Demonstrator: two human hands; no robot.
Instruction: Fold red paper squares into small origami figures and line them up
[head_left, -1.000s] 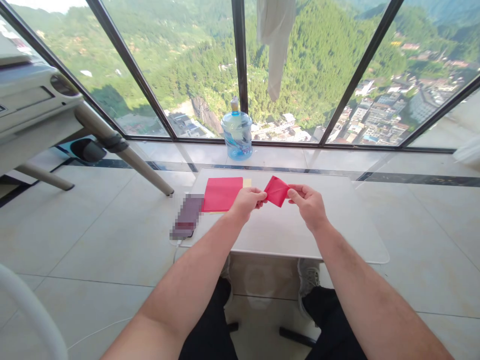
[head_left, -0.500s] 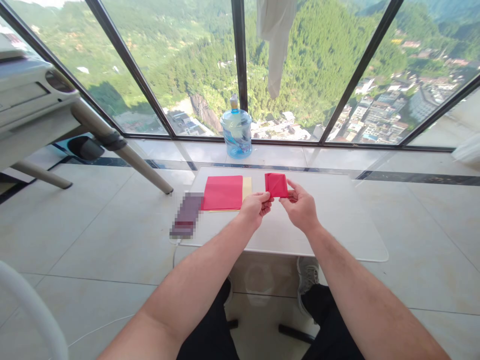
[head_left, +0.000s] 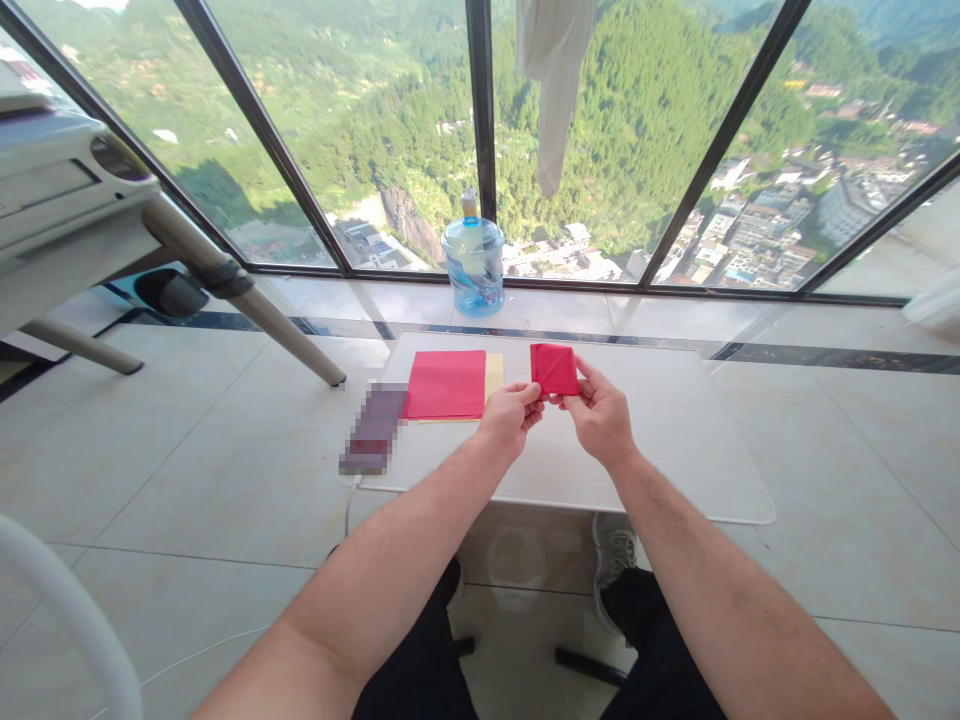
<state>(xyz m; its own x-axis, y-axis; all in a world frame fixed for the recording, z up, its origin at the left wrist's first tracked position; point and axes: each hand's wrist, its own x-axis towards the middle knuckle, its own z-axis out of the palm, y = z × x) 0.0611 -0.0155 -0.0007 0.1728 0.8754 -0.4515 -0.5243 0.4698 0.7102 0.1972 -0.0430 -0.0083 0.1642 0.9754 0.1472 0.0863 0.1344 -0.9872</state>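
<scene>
Pinching a small folded red-paper square (head_left: 554, 368) over a white rectangular table (head_left: 675, 430), by its lower-left corner in the left hand (head_left: 511, 415), its right side in the right hand (head_left: 602, 412). Probably gripped two-handed to keep folds closed.

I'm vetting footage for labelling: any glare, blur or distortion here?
Head view: daylight reflects off the tiles below the windows; head view: coarse pixel blocks mask the dark device; head view: outer window frames slant strongly, suggesting wide-angle distortion; head view: the folded red paper shows readable creases.
</scene>
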